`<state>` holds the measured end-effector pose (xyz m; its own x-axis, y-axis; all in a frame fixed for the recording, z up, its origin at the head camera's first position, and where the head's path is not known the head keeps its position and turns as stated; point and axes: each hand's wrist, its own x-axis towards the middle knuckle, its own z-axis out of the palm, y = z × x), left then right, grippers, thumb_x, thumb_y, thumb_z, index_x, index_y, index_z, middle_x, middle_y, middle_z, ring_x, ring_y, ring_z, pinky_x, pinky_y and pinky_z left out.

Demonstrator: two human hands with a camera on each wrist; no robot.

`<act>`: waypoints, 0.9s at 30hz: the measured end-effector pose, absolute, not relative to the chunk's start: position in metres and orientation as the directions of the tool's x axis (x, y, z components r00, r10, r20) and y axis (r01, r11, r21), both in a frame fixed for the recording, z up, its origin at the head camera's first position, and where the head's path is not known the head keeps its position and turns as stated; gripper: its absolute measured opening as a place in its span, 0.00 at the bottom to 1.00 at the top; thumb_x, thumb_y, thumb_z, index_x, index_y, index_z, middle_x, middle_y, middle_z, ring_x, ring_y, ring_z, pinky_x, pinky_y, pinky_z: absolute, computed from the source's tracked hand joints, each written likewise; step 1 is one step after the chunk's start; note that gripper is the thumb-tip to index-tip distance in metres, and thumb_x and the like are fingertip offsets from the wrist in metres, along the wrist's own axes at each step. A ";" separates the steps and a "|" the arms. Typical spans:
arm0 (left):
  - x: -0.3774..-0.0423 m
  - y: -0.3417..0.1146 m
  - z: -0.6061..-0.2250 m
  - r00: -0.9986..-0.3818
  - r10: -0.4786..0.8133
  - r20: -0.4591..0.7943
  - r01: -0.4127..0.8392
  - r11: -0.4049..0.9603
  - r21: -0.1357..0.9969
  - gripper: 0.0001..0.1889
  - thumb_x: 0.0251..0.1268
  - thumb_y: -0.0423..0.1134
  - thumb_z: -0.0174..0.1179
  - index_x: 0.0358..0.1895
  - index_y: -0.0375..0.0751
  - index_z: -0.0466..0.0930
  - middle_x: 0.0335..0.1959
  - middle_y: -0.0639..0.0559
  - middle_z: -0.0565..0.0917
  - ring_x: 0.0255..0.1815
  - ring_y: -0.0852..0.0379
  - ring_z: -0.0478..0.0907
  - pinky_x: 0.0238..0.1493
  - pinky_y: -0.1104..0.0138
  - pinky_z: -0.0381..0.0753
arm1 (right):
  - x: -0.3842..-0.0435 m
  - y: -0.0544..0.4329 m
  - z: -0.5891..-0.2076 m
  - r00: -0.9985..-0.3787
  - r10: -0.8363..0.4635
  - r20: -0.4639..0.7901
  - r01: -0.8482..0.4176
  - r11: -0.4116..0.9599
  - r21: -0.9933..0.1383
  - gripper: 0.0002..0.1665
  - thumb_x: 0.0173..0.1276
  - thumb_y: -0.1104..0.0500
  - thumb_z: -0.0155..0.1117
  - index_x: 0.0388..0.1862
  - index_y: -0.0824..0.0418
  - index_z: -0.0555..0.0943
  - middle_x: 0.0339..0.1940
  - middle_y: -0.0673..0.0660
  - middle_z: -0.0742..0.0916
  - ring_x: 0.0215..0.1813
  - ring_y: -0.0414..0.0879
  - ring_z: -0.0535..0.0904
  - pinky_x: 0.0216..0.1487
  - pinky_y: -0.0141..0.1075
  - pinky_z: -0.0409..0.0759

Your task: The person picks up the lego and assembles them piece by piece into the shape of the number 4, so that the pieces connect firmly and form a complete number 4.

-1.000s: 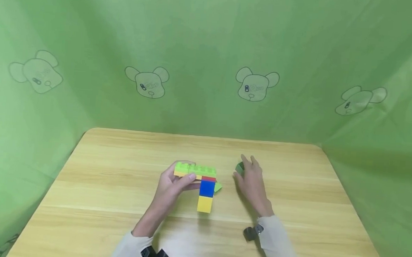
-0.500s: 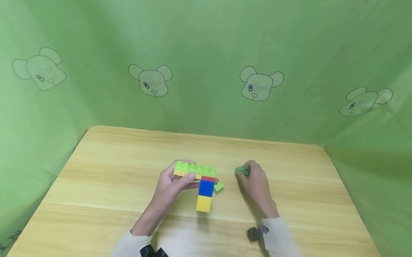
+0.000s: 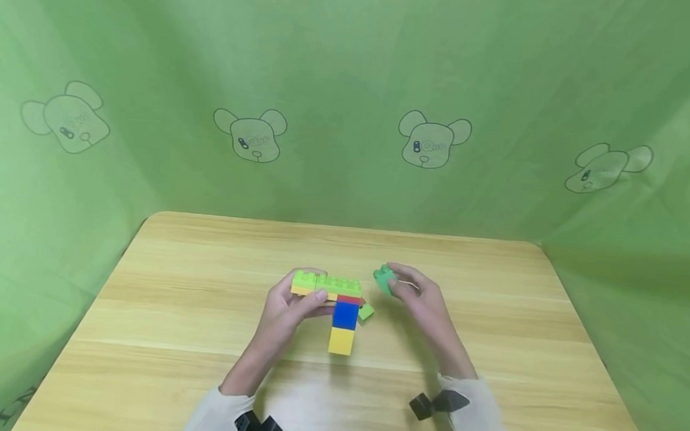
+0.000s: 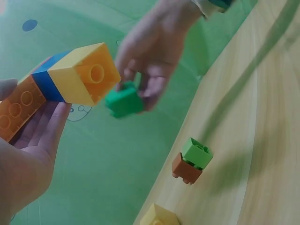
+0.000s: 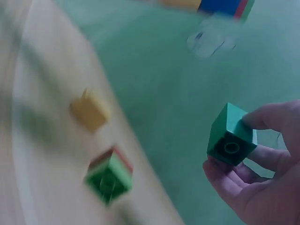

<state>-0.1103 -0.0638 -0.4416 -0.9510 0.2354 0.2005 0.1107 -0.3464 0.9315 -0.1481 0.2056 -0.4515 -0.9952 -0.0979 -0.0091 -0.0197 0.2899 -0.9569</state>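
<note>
Fingers (image 5: 269, 116) pinching green block (image 5: 233, 131), illegible curtain print (image 3: 433, 146)

Narrow gap between emerald brick (image 3: 384, 279) and block assembly (image 3: 346, 314); light-green brick (image 3: 366, 313) on table (image 3: 510, 302) obstructs low passage.

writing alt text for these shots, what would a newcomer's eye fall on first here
Probably the block build, lime green along its top, with a blue block and a yellow block below one end, held over the table in the left hand. Next comes the darker green block pinched in the right hand, to the build's right in the head view. Last may be the green curtain behind, with its four animal-face outlines.
</note>
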 end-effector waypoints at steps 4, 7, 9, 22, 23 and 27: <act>-0.110 -0.062 -0.442 -0.948 0.240 0.207 0.114 -0.352 0.929 0.24 0.74 0.33 0.61 0.65 0.21 0.67 0.53 0.35 0.82 0.52 0.45 0.87 0.55 0.49 0.86 | -0.137 0.196 -0.431 -0.990 -0.139 -0.020 0.004 0.114 -0.993 0.29 0.79 0.56 0.62 0.73 0.66 0.70 0.67 0.65 0.79 0.59 0.49 0.83 0.65 0.38 0.81; -0.110 -0.060 -0.442 -0.947 0.245 0.206 0.110 -0.352 0.929 0.24 0.74 0.34 0.61 0.65 0.22 0.68 0.53 0.36 0.82 0.52 0.45 0.86 0.55 0.51 0.87 | -0.131 0.188 -0.421 -0.985 -0.170 -0.026 0.022 0.025 -0.999 0.31 0.78 0.60 0.61 0.75 0.68 0.66 0.65 0.68 0.77 0.56 0.48 0.83 0.63 0.37 0.83; -0.110 -0.058 -0.442 -0.947 0.247 0.205 0.110 -0.350 0.930 0.23 0.74 0.34 0.61 0.65 0.23 0.68 0.53 0.36 0.82 0.52 0.44 0.86 0.55 0.51 0.87 | -0.128 0.184 -0.416 -0.982 -0.187 -0.032 0.031 0.004 -0.999 0.34 0.78 0.60 0.61 0.78 0.65 0.63 0.64 0.68 0.75 0.54 0.47 0.83 0.62 0.37 0.83; -0.113 -0.050 -0.444 -0.941 0.273 0.201 0.102 -0.338 0.936 0.22 0.74 0.35 0.62 0.64 0.29 0.72 0.54 0.37 0.82 0.52 0.44 0.87 0.54 0.50 0.88 | -0.118 0.173 -0.396 -0.981 -0.145 0.132 -0.129 -0.025 -0.991 0.28 0.78 0.59 0.63 0.73 0.64 0.70 0.62 0.64 0.80 0.56 0.50 0.85 0.62 0.41 0.84; -0.113 -0.050 -0.444 -0.941 0.276 0.198 0.099 -0.334 0.937 0.22 0.74 0.36 0.62 0.64 0.28 0.71 0.54 0.37 0.82 0.52 0.44 0.87 0.54 0.50 0.88 | -0.117 0.172 -0.396 -0.979 -0.145 0.146 -0.146 -0.010 -0.989 0.29 0.78 0.60 0.64 0.74 0.62 0.70 0.61 0.64 0.81 0.55 0.51 0.86 0.61 0.42 0.85; -0.112 -0.049 -0.444 -0.941 0.284 0.183 0.086 -0.324 0.942 0.20 0.75 0.36 0.62 0.64 0.31 0.73 0.54 0.37 0.82 0.52 0.45 0.87 0.55 0.50 0.88 | -0.116 0.170 -0.397 -0.968 -0.153 0.201 -0.210 0.039 -0.977 0.31 0.77 0.62 0.64 0.76 0.58 0.69 0.60 0.64 0.82 0.55 0.51 0.86 0.59 0.41 0.86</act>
